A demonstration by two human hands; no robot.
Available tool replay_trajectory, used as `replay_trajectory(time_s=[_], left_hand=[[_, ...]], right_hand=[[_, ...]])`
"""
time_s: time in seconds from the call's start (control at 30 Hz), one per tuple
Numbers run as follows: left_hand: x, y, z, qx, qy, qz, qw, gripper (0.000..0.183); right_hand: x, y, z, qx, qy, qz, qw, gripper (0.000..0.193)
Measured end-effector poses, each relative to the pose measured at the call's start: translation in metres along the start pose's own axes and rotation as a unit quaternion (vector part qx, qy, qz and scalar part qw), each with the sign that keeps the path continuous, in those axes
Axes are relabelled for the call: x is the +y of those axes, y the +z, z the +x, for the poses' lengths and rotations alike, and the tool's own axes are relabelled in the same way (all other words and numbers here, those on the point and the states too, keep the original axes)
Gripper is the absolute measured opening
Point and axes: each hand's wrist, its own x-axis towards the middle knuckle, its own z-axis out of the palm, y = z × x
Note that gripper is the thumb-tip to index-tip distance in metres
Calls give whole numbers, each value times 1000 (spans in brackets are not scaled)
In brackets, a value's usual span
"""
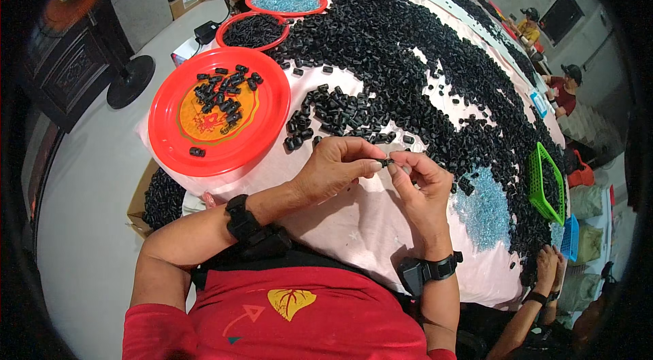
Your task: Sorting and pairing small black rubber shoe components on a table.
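the left hand and the right hand meet in front of the body, just above the cloth-covered surface, both clamped by thumb and fingertips on one small dark piece that sits between them. the grip is a pinch from either side, probably because the piece is too small for a full grasp and one hand needs to steady it as the other works on it; what exactly the fingertips do there is too small to tell. forearms angle inward, which seems to keep the piece central and close to view.

a loose cluster of black parts lies just beyond the left hand, likely set there so that single ones are within easy reach, while the large heap spreads farther back as if for stock. at the left, the red tray rests near the edge with a small group of black pieces in it, its raised rim apparently there to hold them apart from the heap. clear blue bits form a patch right of the right hand, perhaps placed for that side's reach
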Motion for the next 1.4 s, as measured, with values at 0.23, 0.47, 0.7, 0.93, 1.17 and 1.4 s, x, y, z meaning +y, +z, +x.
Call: replay_trajectory(time_s=[0.23,0.47,0.7,0.93,1.17,1.4], left_hand=[[6,3,-2,0,12,46,999,16],[5,6,-5,22,87,156,984,15],[6,14,-10,65,120,249,959,16],[22,23,-15,74,81,330,938,11],[13,13,-9,44,-36,35,998,18],[13,10,-6,17,-97,29,995,20]], right_hand=[[-3,-3,-1,-23,15,-32,999,11],[-11,-3,1,-52,-65,-81,993,11],[-14,-6,0,-57,-8,-77,995,10],[-7,-2,0,-62,4,-62,996,12],[-12,-3,5,-83,-152,-155,973,32],[-8,-1,6,-81,-207,-207,953,43]])
